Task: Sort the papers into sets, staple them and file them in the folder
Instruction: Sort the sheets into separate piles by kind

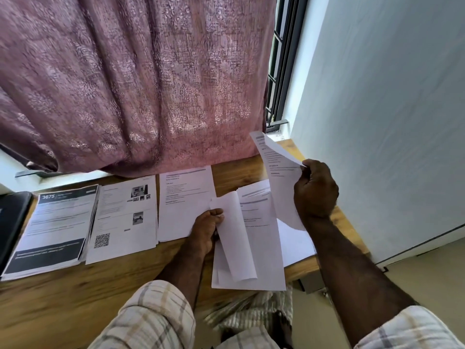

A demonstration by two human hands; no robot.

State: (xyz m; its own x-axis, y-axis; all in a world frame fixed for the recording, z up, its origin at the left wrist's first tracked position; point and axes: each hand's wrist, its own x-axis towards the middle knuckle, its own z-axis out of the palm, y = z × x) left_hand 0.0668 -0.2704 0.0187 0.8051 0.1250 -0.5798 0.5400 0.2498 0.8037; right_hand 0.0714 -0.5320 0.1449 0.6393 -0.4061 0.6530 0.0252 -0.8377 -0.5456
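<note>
Three sets of papers lie in a row on the wooden table (75, 293): a dark-headed stack marked 3675 (54, 230), a sheet with photos and a QR code (123, 217), and a plain text sheet (185, 200). My left hand (205, 230) holds a bundle of white sheets (251, 245) by its left edge, the top sheet curled over. My right hand (314, 190) pinches a single printed sheet (279, 170), lifted and bent above the table's right end. More white paper (297, 240) lies under it.
A black folder (12, 220) lies at the far left edge of the table. A mauve curtain (138, 84) hangs behind the table over the window sill. A white wall (390, 109) stands close on the right, and the floor (415, 273) shows beyond the table's right edge.
</note>
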